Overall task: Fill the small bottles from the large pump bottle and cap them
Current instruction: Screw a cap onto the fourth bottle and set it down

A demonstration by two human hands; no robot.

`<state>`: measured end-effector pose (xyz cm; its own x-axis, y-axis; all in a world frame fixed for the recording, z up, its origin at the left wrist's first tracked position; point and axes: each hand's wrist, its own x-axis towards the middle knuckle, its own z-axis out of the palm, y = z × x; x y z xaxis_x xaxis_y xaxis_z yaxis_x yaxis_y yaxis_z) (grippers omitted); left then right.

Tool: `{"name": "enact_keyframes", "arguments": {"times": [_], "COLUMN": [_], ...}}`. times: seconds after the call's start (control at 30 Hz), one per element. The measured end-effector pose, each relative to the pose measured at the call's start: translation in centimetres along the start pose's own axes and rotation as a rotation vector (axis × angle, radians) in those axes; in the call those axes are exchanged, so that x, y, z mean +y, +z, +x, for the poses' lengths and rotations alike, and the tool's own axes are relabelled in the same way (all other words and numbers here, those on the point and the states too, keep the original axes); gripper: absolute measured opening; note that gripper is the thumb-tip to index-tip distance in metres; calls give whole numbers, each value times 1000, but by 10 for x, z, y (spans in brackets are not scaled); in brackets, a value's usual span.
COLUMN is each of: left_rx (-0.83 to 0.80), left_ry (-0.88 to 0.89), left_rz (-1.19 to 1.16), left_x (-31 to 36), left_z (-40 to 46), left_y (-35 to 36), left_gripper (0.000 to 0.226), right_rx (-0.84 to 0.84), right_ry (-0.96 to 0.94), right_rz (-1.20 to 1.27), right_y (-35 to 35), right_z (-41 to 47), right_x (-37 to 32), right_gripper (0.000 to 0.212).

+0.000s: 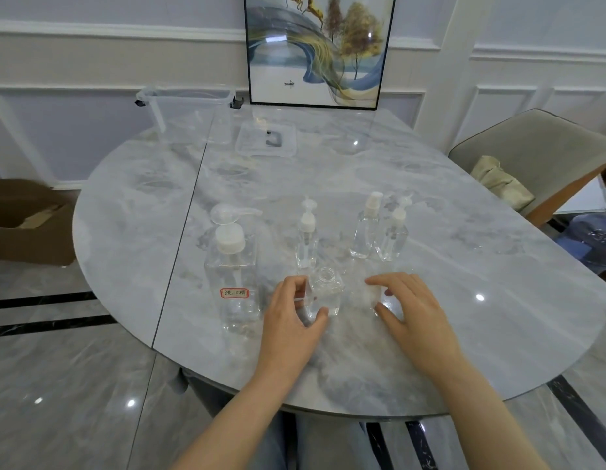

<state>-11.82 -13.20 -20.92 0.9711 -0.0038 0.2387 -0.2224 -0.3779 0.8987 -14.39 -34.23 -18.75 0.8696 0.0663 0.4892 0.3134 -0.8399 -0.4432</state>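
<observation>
While the person leans over the marble desk [430,232], both hands sit near its front edge, around six o'clock from the middle of the top. The left hand [291,320] curls round an uncapped small bottle [325,293], fingers on its far left side and thumb on its near face; the bottle stands upright with its neck open. The right hand [410,313] hovers just at three o'clock of that bottle, fingers spread and loosely bent, holding nothing that I can make out, though the fingertips look close to the desk.

At nine o'clock of the held bottle, just beside the left hand, stands the large pump bottle [233,276], clear and square, with a white collar, a clear pump head pointing right and a red-edged label low on its front. At twelve o'clock of the open bottle stands a capped small pump bottle [306,239]. Further round, about one o'clock, two more capped small bottles stand touching or nearly so: a spray-topped bottle [366,228] and a second pump-topped bottle [394,235] at its right.

Far across the desk, near eleven o'clock, a clear plastic box [189,113] stands by the wall, with its clear lid [266,140] lying flat just to the right. A framed picture [315,49] leans against the wall at twelve o'clock. A grey chair [538,154] with a cloth bundle on it sits at two o'clock, and a brown cardboard box [27,218] rests on the floor at nine o'clock.
</observation>
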Motion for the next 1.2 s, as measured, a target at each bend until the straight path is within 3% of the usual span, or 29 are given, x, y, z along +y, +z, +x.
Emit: {"name": "enact_keyframes", "arguments": {"times": [0.2, 0.37, 0.57, 0.7, 0.8, 0.87, 1.2], "left_rx": [-3, -6, -8, -10, -9, -8, -4], "left_ry": [-16, -25, -26, -31, -24, -19, 12], "left_rz": [-16, -24, -9, -15, -21, -29, -76], "left_x": [1, 2, 3, 3, 3, 3, 7], "left_z": [0, -1, 0, 0, 0, 0, -1], "left_y": [0, 0, -1, 0, 0, 0, -2], "left_gripper": [38, 37, 37, 37, 38, 38, 41], "right_rx": [335, 398, 327, 255, 200, 144, -154], "right_ry": [196, 188, 156, 204, 218, 198, 127], "right_rz": [410, 692, 692, 664, 664, 623, 403], "right_y": [-20, -32, -28, -20, -17, -15, 8], "right_z": [30, 46, 47, 45, 43, 43, 45], "right_x": [-38, -61, -71, -70, -71, -72, -63], "right_gripper": [21, 14, 12, 26, 16, 10, 20]}}
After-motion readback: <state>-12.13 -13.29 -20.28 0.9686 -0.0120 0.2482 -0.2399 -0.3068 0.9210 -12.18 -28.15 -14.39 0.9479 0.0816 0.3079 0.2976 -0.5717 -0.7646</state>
